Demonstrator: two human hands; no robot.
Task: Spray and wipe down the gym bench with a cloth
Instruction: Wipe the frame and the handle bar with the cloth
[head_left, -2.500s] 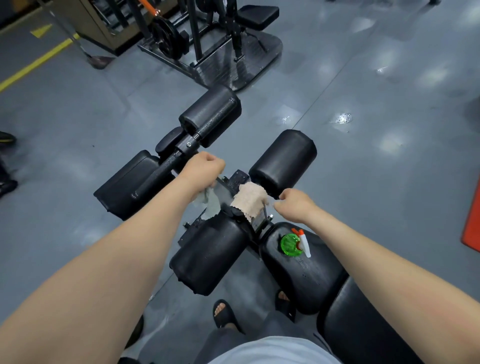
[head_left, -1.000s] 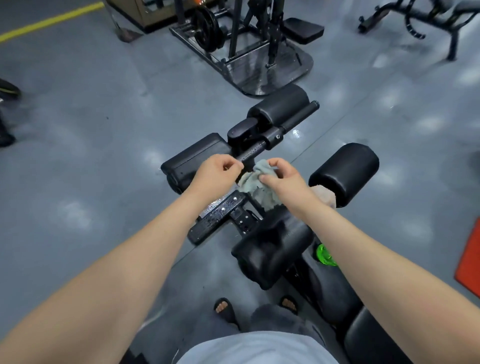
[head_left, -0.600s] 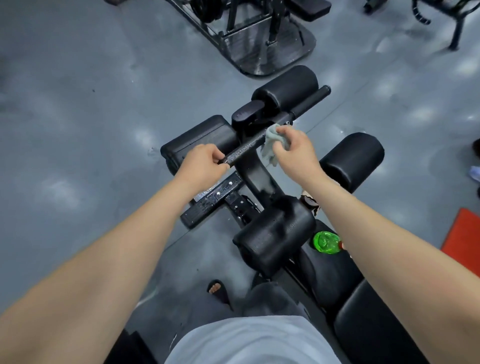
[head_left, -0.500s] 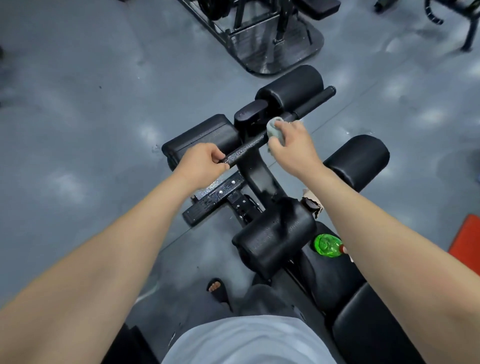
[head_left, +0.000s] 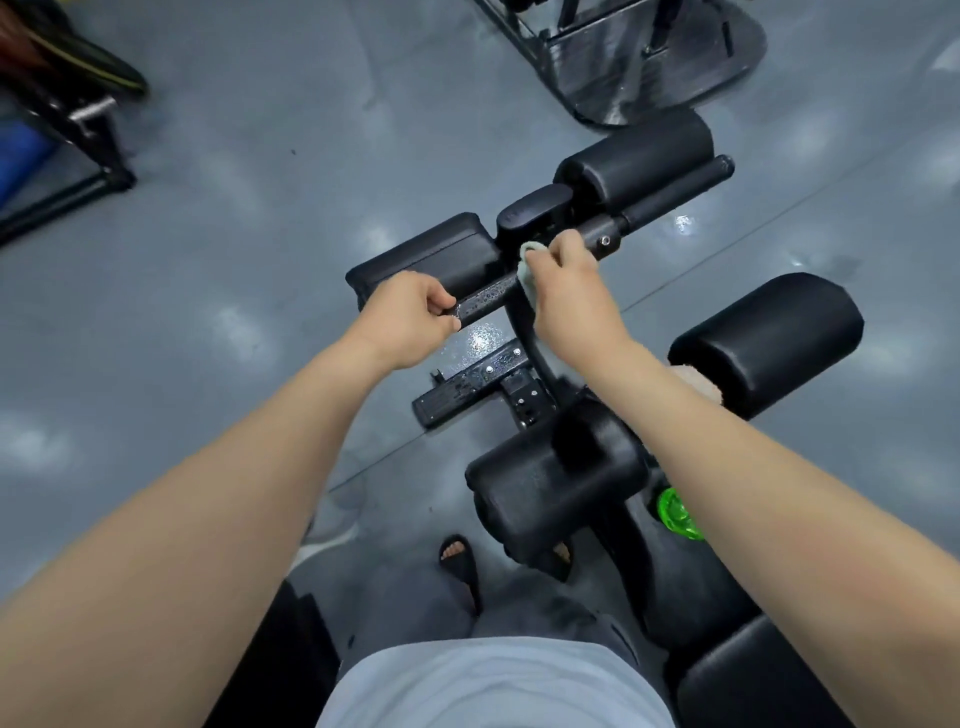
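Over grey gym floor (head_left: 208, 260), left hand (head_left: 408, 325) still grips the bar (head_left: 488, 299); right hand (head_left: 566, 286), clutching the cloth (head_left: 527, 260), has slid nearer.

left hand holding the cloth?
No: the right hand holds the cloth at the bar, while the left hand grips the bar's end.

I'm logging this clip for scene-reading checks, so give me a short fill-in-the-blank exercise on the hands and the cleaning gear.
1. The right hand holds a pale ___ against the handle bar.
2. The spray bottle on the bench seat is ___ in colour.
3. The left hand grips the bar to the ___ of the right hand.

Missing words: cloth; green; left.
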